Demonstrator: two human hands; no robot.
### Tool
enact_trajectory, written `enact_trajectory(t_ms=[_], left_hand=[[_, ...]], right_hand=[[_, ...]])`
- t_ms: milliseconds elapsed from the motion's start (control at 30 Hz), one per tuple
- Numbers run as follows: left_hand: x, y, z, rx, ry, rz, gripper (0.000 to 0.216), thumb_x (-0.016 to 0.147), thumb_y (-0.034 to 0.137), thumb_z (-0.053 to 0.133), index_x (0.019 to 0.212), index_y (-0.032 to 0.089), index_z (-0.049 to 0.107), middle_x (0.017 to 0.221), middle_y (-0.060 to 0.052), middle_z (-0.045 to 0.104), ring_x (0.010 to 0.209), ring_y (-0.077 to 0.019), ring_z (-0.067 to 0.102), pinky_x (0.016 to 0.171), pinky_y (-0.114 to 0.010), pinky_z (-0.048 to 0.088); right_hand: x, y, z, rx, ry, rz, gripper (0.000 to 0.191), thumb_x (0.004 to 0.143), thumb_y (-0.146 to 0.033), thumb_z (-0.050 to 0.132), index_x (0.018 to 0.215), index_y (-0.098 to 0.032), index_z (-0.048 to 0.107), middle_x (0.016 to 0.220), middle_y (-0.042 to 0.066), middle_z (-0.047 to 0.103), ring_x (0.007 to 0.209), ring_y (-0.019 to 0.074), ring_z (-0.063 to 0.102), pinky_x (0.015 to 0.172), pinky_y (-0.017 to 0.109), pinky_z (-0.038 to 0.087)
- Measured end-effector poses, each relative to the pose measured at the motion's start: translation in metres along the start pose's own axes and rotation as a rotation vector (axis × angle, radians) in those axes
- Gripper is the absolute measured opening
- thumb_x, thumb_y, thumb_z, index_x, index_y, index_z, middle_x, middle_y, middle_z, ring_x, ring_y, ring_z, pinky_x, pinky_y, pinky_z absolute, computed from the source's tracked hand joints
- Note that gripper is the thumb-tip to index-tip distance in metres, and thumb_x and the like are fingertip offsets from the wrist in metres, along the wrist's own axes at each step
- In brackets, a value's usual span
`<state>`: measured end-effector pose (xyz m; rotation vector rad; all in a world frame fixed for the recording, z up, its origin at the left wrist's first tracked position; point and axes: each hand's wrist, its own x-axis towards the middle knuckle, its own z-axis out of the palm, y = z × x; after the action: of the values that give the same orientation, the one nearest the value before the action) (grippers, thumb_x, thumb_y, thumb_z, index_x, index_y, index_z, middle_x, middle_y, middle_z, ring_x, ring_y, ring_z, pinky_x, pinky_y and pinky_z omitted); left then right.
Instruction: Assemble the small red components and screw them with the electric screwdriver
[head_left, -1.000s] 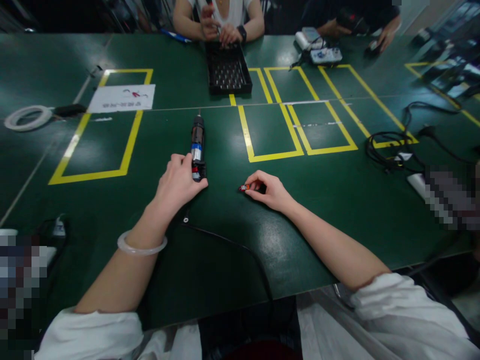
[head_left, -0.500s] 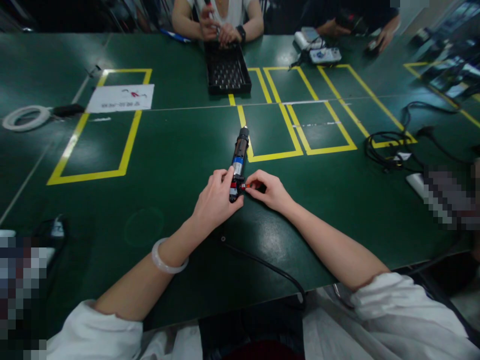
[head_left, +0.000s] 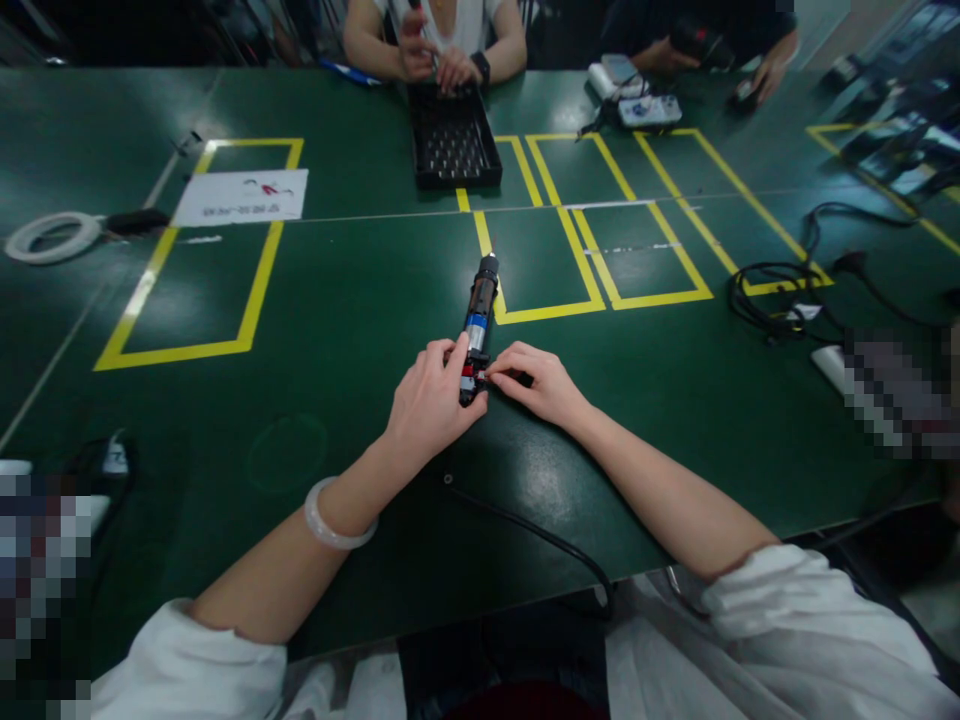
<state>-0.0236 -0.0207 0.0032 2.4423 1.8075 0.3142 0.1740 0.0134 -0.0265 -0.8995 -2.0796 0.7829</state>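
Note:
An electric screwdriver (head_left: 479, 308) lies on the table in front of me, its bit pointing away. Its rear casing looks open, showing a silver and blue motor section and red and white parts. My left hand (head_left: 429, 392) is closed around the rear half, thumb near the back end and fingers along the left side. At the right side of that rear part, my right hand (head_left: 541, 382) pinches with thumb and forefinger. What sits between those fingertips, beside a small red and white part (head_left: 481, 375), is too small to make out.
A black cable (head_left: 536, 525) with a round end runs to the table's front edge. Across the table, a person's hands rest over a black tray (head_left: 457, 182) of small upright parts. Yellow tape frames (head_left: 551, 312), a printed sheet (head_left: 225, 197) and a coiled cable (head_left: 765, 310) are also there.
My right fingertips have moved slightly left, closer to the screwdriver. The orange-red piece seen at them before is now mostly hidden. My left hand and the screwdriver have stayed put.

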Motion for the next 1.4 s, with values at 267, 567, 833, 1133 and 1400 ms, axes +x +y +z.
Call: enact_trajectory(t_ms=[267,567,833,1133,1400], left_hand=[[0.001,0.001,-0.001,0.030,0.003,0.000,0.074,0.088,0.045,0.058,0.151,0.010,0.039,0.131,-0.019,0.053,0.115,-0.0333,0.057,0.092,-0.041,0.051],[0.004,-0.002,-0.002,0.081,0.001,-0.017,0.072,0.092,0.050,0.054,0.151,0.012,0.038,0.126,-0.019,0.053,0.109,-0.0327,0.056,0.085,-0.040,0.051],[0.008,-0.010,-0.009,0.147,-0.056,-0.007,0.072,0.092,0.044,0.055,0.155,0.015,0.033,0.129,-0.020,0.050,0.111,-0.0337,0.053,0.084,-0.040,0.052],[0.020,-0.071,-0.033,0.210,-0.156,-0.207,0.073,0.093,0.052,0.049,0.155,0.018,0.031,0.134,-0.023,0.046,0.116,-0.0412,0.052,0.085,-0.050,0.053],[0.018,-0.197,-0.048,0.220,-0.189,-0.452,0.071,0.092,0.063,0.045,0.146,0.017,0.037,0.139,-0.019,0.039,0.120,-0.0391,0.045,0.098,-0.056,0.046]], right_hand=[[0.000,-0.006,-0.003,0.017,0.004,0.017,0.014,0.093,-0.023,0.060,0.100,-0.019,0.071,0.095,0.005,0.073,0.081,0.0163,0.066,0.077,0.030,0.053],[0.000,-0.005,0.000,0.151,-0.032,0.048,0.013,0.092,-0.021,0.057,0.102,-0.020,0.065,0.093,0.002,0.073,0.080,0.0142,0.066,0.075,0.027,0.052],[0.000,0.000,0.001,0.161,-0.048,0.053,0.013,0.092,-0.022,0.057,0.102,-0.020,0.064,0.097,0.004,0.070,0.081,0.0144,0.064,0.075,0.028,0.052],[0.000,-0.001,0.000,0.161,-0.052,0.098,0.011,0.092,-0.024,0.058,0.098,-0.019,0.066,0.092,0.003,0.071,0.079,0.0140,0.065,0.074,0.028,0.052],[0.000,0.000,0.000,0.159,-0.061,0.112,0.011,0.092,-0.024,0.059,0.097,-0.019,0.067,0.090,0.003,0.071,0.078,0.0141,0.064,0.074,0.028,0.052]])
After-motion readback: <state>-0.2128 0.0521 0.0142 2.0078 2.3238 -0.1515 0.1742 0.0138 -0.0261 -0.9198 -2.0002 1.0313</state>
